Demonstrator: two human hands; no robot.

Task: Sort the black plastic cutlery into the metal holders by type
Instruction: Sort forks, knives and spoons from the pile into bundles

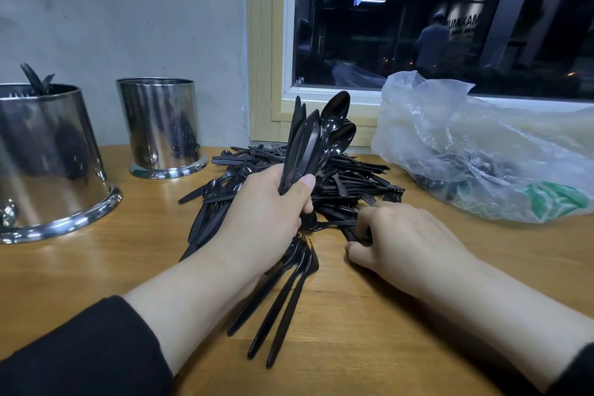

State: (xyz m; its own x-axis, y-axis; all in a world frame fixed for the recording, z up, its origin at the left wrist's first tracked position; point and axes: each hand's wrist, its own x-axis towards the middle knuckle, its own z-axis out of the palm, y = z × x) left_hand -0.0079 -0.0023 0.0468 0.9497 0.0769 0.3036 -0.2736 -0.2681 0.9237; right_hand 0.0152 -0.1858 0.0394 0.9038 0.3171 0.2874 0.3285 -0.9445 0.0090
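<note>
Left hand (266, 212) grips cutlery bundle (316, 138); right hand (408, 241) grasps pile's (347, 180) near edge.

The cutlery pile (289, 177) is showing glossy black all over, and the bundle of knives and spoons (316, 135) is gleaming the same black with pale highlights. The two metal holders (48, 154) (162, 125) are shining mirror-silver, carrying dark reflections. The surface (401, 331) is glowing warm honey-brown with wood grain. The plastic bag (466, 145) is looking cloudy and clear, with a green-and-white patterned patch at its lower corner. The sleeve (80, 354) is reading black, the wall (128, 10) pale grey, the window frame (263, 42) cream-yellow.
</note>
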